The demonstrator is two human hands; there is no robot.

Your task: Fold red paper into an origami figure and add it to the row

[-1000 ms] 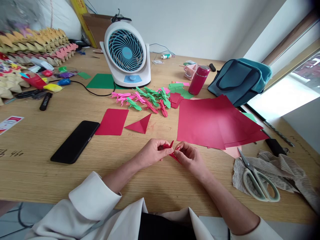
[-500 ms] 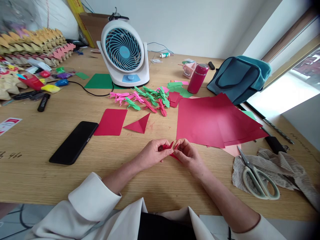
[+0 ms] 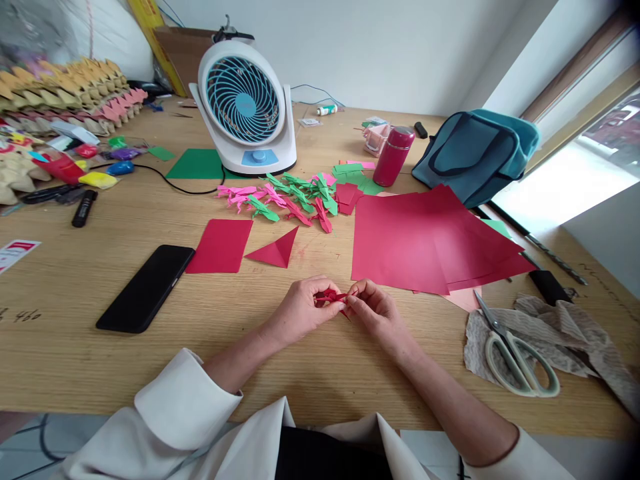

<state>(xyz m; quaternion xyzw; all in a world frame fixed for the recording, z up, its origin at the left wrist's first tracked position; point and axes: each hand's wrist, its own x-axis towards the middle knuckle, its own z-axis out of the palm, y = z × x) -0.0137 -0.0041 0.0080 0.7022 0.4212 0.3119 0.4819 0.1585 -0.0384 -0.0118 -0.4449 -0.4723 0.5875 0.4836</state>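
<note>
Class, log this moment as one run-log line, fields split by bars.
left hand: pinching folded red paper | right hand: fingertips on same piece | nearby: red triangle | scissors: on cloth

- We get bright daylight from the right-hand window (image 3: 570, 175), blown white.
- We see soft sheen on the red sheets (image 3: 395, 237).
- Our right corners darken.

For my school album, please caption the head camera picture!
Left hand and right hand hold folded red paper over a table, with pink, green and red paper figures beyond.
</note>
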